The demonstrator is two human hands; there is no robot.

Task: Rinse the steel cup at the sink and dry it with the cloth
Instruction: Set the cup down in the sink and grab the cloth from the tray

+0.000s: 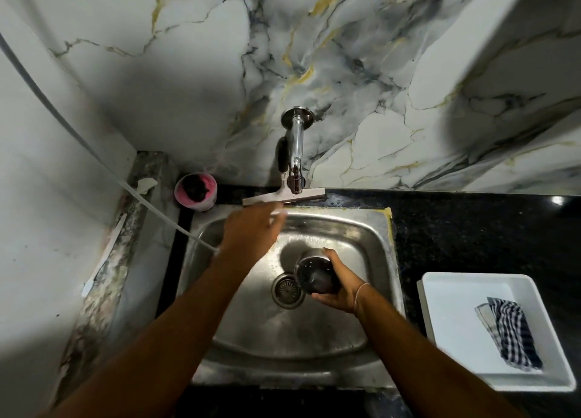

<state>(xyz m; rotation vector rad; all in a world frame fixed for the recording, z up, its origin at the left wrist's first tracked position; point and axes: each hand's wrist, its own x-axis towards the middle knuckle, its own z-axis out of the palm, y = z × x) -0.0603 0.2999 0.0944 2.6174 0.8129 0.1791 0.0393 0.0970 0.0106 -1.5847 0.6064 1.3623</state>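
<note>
Steel cup point(316, 274) sits tilted in the right hand point(338, 287) over the middle of the steel sink point(361, 229), just right of the drain point(287, 290); its mouth faces near and left, and droplets speckle the inside. The right grip is wrapped closed around the cup's side, with the fingers underneath and the thumb along the far edge. The left hand point(248, 233) reaches over the far left part of the basin, fingers spread and blurred, its grip loose and empty, just near of a squeegee point(283, 199) lying along the sink's far rim. A chrome tap point(295, 153) comes out of the marbled wall above that rim; whether water runs from it cannot be told. A pink tub point(196, 194) stands at the far left corner. On the dark surface point(471, 229) to the right, well apart from the cup, a white tray point(452, 317) holds the folded checked cloth point(511, 332).
</note>
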